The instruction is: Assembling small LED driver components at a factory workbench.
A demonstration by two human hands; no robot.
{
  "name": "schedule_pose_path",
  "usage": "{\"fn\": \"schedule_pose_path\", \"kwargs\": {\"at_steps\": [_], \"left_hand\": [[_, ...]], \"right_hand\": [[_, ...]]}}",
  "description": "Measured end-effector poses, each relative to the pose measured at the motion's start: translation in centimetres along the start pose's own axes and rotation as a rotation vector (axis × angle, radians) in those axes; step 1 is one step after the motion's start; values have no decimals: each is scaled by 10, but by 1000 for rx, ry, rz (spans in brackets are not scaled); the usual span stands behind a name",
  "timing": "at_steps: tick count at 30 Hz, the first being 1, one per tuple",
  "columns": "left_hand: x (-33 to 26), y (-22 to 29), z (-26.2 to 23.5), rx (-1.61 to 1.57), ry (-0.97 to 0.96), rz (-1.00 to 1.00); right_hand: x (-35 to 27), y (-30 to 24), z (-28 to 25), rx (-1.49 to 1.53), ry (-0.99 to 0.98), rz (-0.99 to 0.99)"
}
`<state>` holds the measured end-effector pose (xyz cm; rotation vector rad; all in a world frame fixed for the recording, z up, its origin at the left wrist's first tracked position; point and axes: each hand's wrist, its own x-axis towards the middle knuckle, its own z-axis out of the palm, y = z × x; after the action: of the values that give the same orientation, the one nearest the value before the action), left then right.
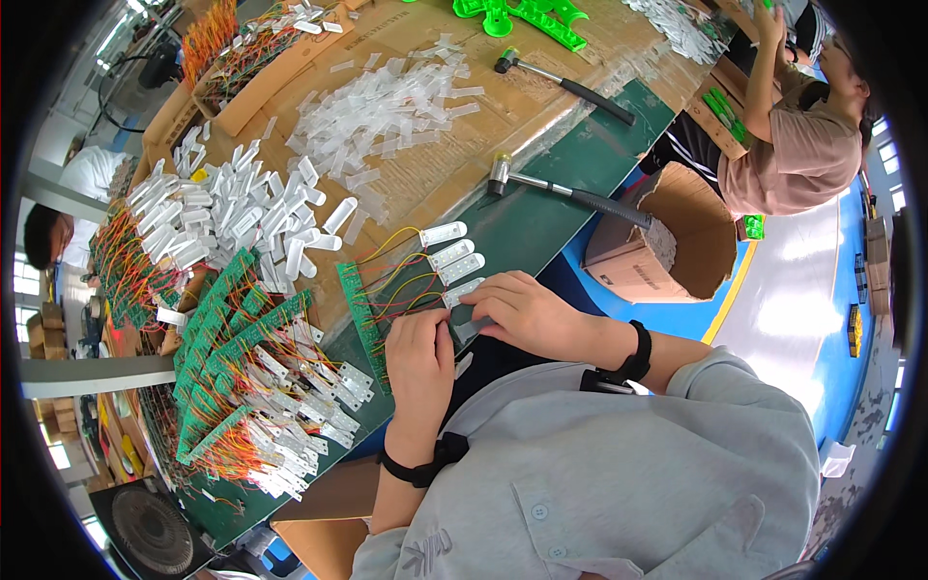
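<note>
Green bench (pixel 585 159) part-covered w/ flat brown cardboard (pixel 435 179); blue floor (pixel 839 319) beyond. White rounded plate (pixel 460 292) touched by bent R hand (pixel 527 314); L hand (pixel 419 358) curled, both pinches unclear.

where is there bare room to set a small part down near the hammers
The green mat looks bare between the upper hammer and the lower hammer, and again between the lower hammer and the right hand. Crowded: the left side, under green circuit boards and white plastic pieces, and the cardboard under the clear strips.
</note>
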<state>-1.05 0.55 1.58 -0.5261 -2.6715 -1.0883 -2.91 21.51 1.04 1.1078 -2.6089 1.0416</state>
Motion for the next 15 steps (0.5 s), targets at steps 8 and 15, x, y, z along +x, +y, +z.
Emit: {"fn": "schedule_pose_path", "kwargs": {"at_steps": [8, 15], "left_hand": [[-1, -2, 0, -84, -2, -40], [1, -3, 2, -49, 40, -63]], "right_hand": [[5, 7, -3, 139, -25, -23], [12, 13, -2, 214, -22, -16]]}}
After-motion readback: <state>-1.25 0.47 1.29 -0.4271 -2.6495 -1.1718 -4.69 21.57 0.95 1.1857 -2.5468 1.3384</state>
